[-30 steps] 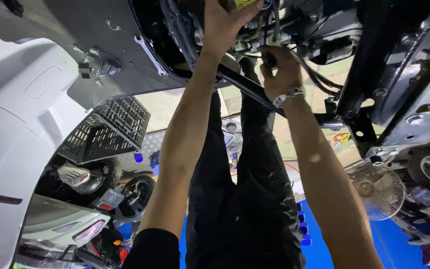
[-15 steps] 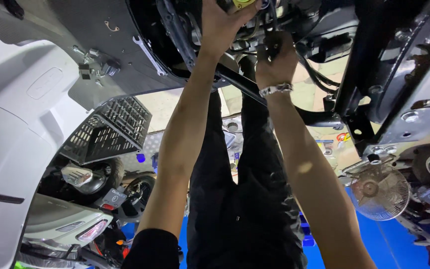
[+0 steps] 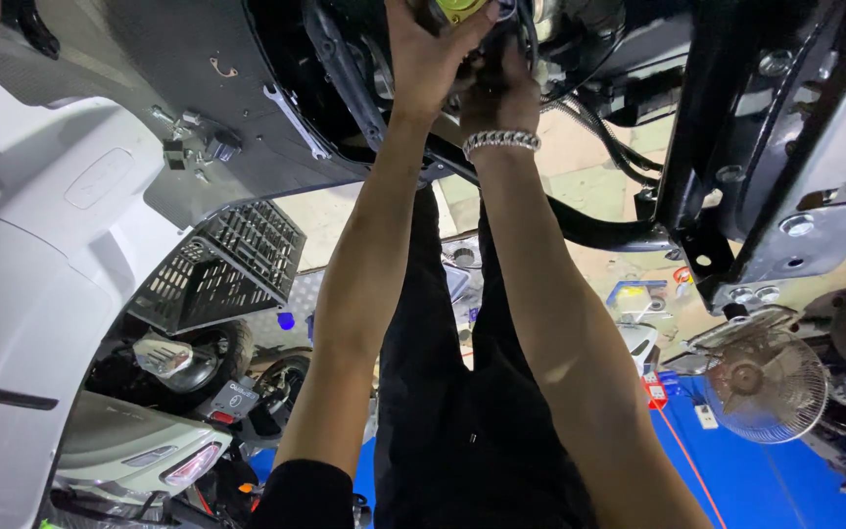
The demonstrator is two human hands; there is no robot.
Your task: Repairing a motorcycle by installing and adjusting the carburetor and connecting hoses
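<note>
Head view: your left hand (image 3: 433,59) grips a yellow-green part (image 3: 460,8); right hand (image 3: 501,93) grip unclear; loosened, it could drop on you.

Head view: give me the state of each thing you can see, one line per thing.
left hand: raised, gripping a yellow-green part at the top edge.
right hand: raised beside the left, fingers in among the black cables; what it grips is hidden.
bracelet: on the right wrist.
wrench: lying loose on the grey panel, untouched.
black crate: tilted.
fan: blades not blurred.
</note>
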